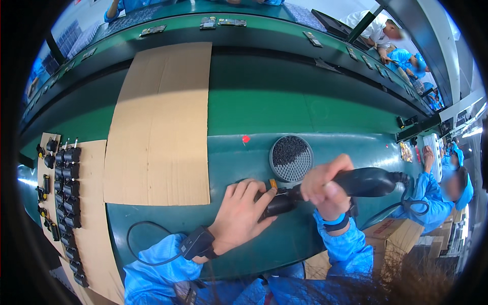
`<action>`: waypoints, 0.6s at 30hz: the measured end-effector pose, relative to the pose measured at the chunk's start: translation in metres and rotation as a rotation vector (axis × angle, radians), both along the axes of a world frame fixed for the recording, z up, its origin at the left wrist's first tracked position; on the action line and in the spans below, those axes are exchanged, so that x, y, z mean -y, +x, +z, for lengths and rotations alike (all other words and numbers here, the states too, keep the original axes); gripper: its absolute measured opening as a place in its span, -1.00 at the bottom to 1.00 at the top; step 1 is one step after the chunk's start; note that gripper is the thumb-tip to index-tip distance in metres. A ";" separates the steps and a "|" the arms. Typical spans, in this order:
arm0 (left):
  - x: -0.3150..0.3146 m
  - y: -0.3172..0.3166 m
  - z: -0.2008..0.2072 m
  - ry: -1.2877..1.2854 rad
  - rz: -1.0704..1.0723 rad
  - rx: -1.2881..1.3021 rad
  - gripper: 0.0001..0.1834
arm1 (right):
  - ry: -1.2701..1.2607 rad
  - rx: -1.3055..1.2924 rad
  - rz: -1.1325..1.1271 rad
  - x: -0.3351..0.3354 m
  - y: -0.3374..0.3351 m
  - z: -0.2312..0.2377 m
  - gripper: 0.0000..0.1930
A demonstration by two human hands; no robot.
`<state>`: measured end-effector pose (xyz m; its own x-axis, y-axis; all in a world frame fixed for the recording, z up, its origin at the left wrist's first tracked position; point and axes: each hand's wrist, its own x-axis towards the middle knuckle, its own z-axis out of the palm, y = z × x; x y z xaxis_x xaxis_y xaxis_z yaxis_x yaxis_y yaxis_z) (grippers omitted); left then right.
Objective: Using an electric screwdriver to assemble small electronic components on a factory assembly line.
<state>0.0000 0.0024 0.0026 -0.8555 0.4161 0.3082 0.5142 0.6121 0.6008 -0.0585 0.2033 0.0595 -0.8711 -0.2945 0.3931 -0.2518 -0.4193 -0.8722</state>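
Note:
My right hand (327,185) is wrapped round a black electric screwdriver (367,182), which lies nearly level with its tip pointing left. That tip meets a black plastic part (279,204) on the green mat. My left hand (239,216) steadies the part, its fingers over the top and the thumb along the near side. A small orange tab (273,183) sticks up by the left fingertips. Just beyond both hands sits a round grey dish (303,173) with dimples and many tiny black screws in it. My fingers partly cover the black part.
Flat cardboard (157,127) lies on the bench to the left. Rows of black parts (69,193) stand on another cardboard strip at far left. A rail with circuit boards (232,22) runs across the back. At right, a co-worker (437,203) sits near a cardboard box (396,234).

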 end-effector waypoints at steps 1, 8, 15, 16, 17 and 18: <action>0.001 0.000 -0.001 0.002 0.003 0.004 -0.36 | -0.058 -0.002 -0.001 -0.004 -0.002 0.001 -0.76; -0.001 -0.001 -0.001 0.011 0.001 0.008 -0.36 | -0.098 -0.124 -0.327 -0.033 -0.039 -0.001 -0.86; -0.001 -0.001 -0.001 0.023 0.003 0.005 -0.36 | -0.097 -0.072 -0.425 -0.043 -0.057 -0.014 -0.90; 0.000 -0.001 -0.001 0.022 0.003 0.006 -0.36 | -0.090 -0.060 -0.427 -0.043 -0.058 -0.016 -0.90; 0.000 -0.001 -0.001 0.022 0.003 0.006 -0.36 | -0.083 -0.048 -0.430 -0.042 -0.059 -0.017 -0.90; 0.000 -0.001 -0.001 0.022 0.002 0.006 -0.36 | -0.082 -0.049 -0.431 -0.041 -0.059 -0.017 -0.90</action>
<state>-0.0008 0.0027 0.0013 -0.8583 0.4074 0.3120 0.5090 0.5994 0.6177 -0.1176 0.2447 0.0427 -0.8874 0.1256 0.4435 -0.4588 -0.3348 -0.8231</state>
